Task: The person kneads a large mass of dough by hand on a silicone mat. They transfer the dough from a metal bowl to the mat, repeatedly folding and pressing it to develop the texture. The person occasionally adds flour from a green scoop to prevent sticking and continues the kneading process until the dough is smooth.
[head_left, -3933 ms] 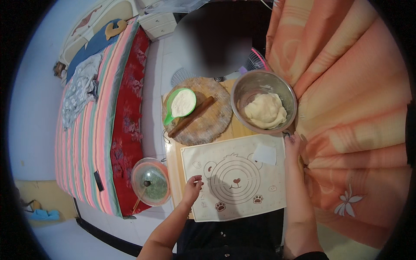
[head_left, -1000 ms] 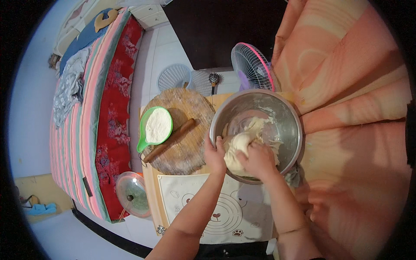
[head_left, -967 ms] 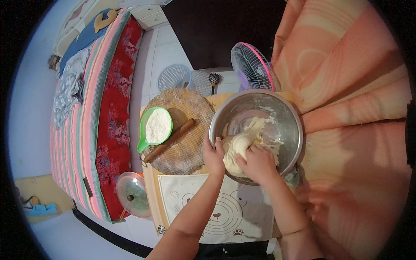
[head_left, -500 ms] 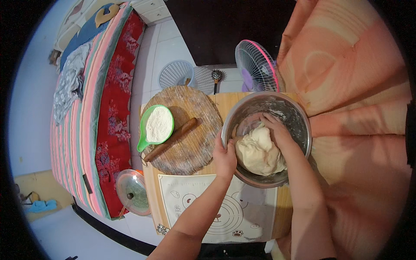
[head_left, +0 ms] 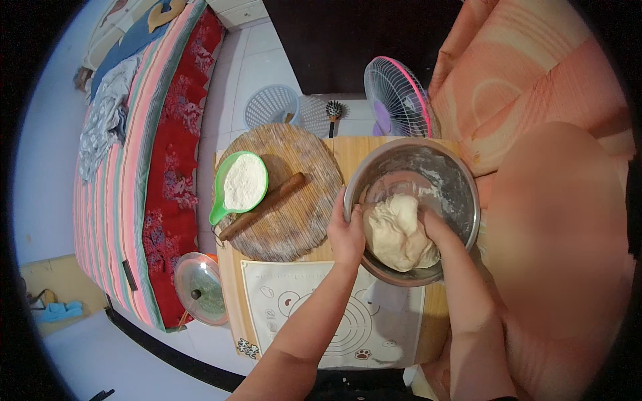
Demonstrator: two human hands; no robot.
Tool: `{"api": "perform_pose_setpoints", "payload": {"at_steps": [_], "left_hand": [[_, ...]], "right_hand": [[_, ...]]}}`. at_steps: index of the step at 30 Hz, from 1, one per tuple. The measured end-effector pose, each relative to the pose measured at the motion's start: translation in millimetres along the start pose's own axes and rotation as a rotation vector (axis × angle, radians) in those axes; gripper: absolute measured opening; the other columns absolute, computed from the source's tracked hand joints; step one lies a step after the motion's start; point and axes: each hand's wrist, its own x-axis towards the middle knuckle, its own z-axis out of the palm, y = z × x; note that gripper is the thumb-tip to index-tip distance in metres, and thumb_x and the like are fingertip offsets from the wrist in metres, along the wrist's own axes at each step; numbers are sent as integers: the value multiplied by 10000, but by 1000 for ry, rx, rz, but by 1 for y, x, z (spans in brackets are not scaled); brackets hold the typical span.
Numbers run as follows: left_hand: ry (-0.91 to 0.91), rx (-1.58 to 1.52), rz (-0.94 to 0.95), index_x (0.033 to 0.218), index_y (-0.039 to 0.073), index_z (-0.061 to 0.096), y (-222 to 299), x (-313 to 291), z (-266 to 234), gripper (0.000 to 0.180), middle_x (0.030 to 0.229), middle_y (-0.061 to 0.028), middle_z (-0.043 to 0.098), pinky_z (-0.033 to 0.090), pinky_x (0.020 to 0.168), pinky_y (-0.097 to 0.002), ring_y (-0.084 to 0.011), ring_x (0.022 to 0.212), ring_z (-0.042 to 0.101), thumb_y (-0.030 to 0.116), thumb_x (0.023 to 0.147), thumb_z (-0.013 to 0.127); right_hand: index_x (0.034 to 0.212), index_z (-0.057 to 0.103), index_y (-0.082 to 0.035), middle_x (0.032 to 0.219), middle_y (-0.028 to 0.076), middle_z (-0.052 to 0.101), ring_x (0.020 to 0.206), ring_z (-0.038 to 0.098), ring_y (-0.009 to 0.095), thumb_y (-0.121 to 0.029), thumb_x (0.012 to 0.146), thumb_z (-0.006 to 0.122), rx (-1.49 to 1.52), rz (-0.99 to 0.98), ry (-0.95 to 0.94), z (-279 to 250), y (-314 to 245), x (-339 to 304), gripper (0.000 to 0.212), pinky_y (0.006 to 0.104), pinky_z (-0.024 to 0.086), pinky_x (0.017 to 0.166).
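Dough (head_left: 399,232) sits low in a steel bowl (head_left: 455,175) on the wooden table (head_left: 351,150), rightward of both arms. Right hand (head_left: 438,230) presses into its far side, fingers buried, while left hand (head_left: 346,234) clasps the bowl's near rim.

Home bedroom: striped bed (head_left: 144,154), floor fan (head_left: 396,97), low wooden table (head_left: 348,150).

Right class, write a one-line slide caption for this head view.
Left hand grips the rim of a steel bowl while the right hand presses into the dough.
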Motion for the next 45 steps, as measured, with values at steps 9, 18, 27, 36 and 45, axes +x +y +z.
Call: {"api": "perform_pose_setpoints", "payload": {"at_steps": [9,18,27,36,45], "left_hand": [[-10,-36,-25,1389,40,450,-3,2,0,495,1211,-169,627,447,938,-306,-200,1100,597,50,911,579],[-7,33,23,1381,25,442,-3,2,-2,476,1223,-182,615,444,942,-315,-218,1113,595,22,917,547],[-5,111,21,1392,90,444,-2,1,1,471,1184,-212,630,477,898,-349,-304,1103,620,131,934,548],[10,-26,26,1385,70,456,-19,5,6,479,1255,-196,598,454,940,-340,-287,1151,595,132,925,576],[-15,9,16,1390,63,456,-16,8,3,497,1273,-191,588,445,957,-333,-292,1165,585,147,917,586]], "right_hand": [[1187,614,-32,1123,156,645,1024,609,296,-453,922,509,291,115,177,33,35,12,508,349,468,858],[1206,602,-38,1393,101,471,1080,587,358,-212,932,494,-588,-287,480,27,-36,-61,343,381,460,942],[1205,587,3,1322,182,505,1189,507,331,-79,927,475,-415,-129,488,-26,26,-22,311,377,440,970],[1100,632,0,1215,217,581,1121,557,347,-214,882,510,-1193,73,86,-11,7,-43,329,419,466,938],[1267,548,-8,1242,136,605,1119,590,280,-293,945,492,129,247,-1,10,27,-43,434,412,482,929]]}}
